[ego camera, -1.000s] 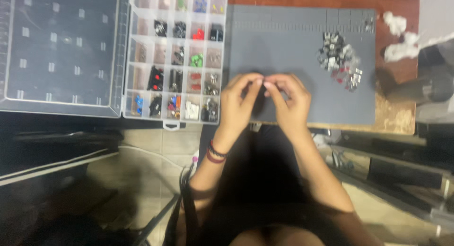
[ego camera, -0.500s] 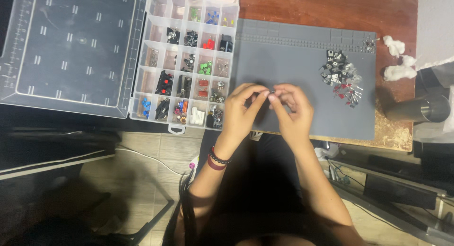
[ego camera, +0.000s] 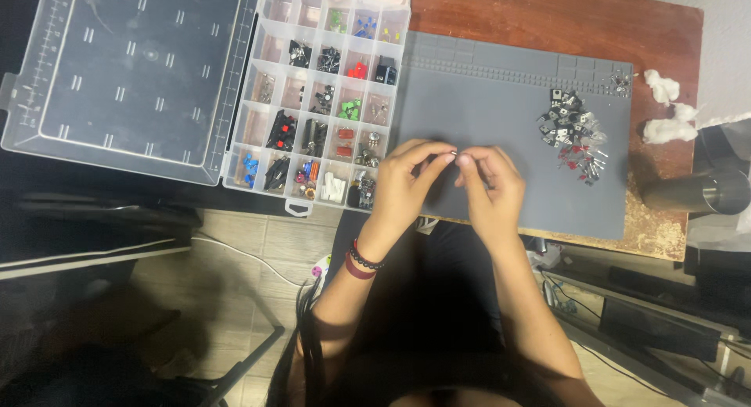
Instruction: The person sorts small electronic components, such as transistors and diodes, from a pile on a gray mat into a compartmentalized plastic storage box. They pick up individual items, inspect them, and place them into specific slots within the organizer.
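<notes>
Your left hand [ego camera: 407,180] and right hand [ego camera: 491,184] meet at the middle of the frame, over the near edge of the grey work mat [ego camera: 485,109], and both are closed in a fingertip pinch on one tiny dark component [ego camera: 454,153]. It sits right between the two sets of fingertips, and neither hand is nearer than the other; its long axis appears to run left to right across the frame, from one pinch to the other, though it is too small to be sure. To the left of your hands, just beside the left one, lies the clear compartment box [ego camera: 317,94], its cells holding small sorted parts: red, green, blue and black pieces, one kind per cell, a few cells looking bare. Its open lid [ego camera: 129,74] lies flat at the upper left. A loose pile of parts [ego camera: 575,133] rests on the mat's right side, well apart from your hands.
</notes>
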